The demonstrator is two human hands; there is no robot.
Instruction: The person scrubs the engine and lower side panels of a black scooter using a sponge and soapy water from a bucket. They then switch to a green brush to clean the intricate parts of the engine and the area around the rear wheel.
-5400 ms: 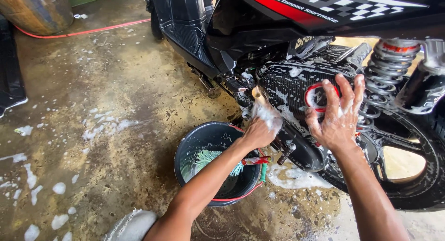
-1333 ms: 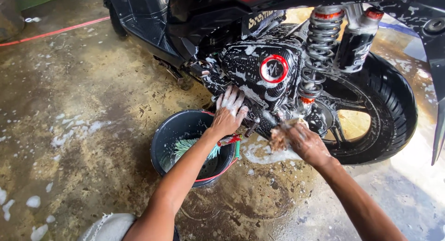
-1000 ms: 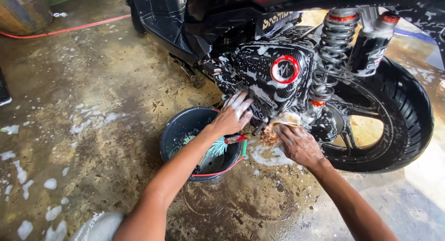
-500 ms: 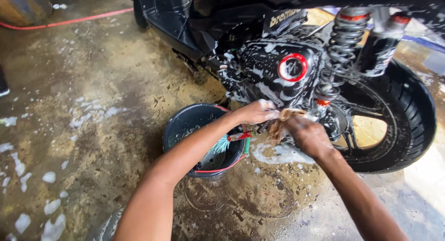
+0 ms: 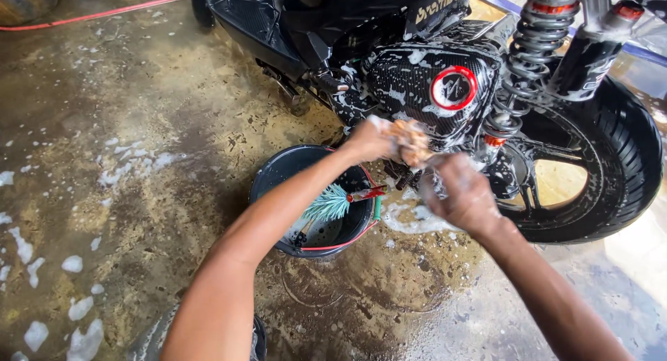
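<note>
A black motor scooter (image 5: 417, 83) covered in soap foam stands in front of me, its engine cover carrying a red ring. My left hand (image 5: 367, 140) grips an orange soapy sponge (image 5: 410, 140) just below that cover. My right hand (image 5: 462, 198), wet with foam, is closed and sits just below and to the right of the sponge, near the rear wheel (image 5: 590, 187). Below my left forearm stands a dark bucket (image 5: 278, 175) holding a teal bristle brush (image 5: 328, 204) with a red handle.
The concrete floor (image 5: 104, 159) is wet and muddy with patches of white foam at the left. A red hose (image 5: 104, 15) runs along the far left. The scooter's rear shock springs (image 5: 528, 62) rise at the upper right. A foam puddle lies under the engine.
Both hands have come together under the engine cover. The sponge passed from my right hand to my left, and my right hand dropped slightly lower.
</note>
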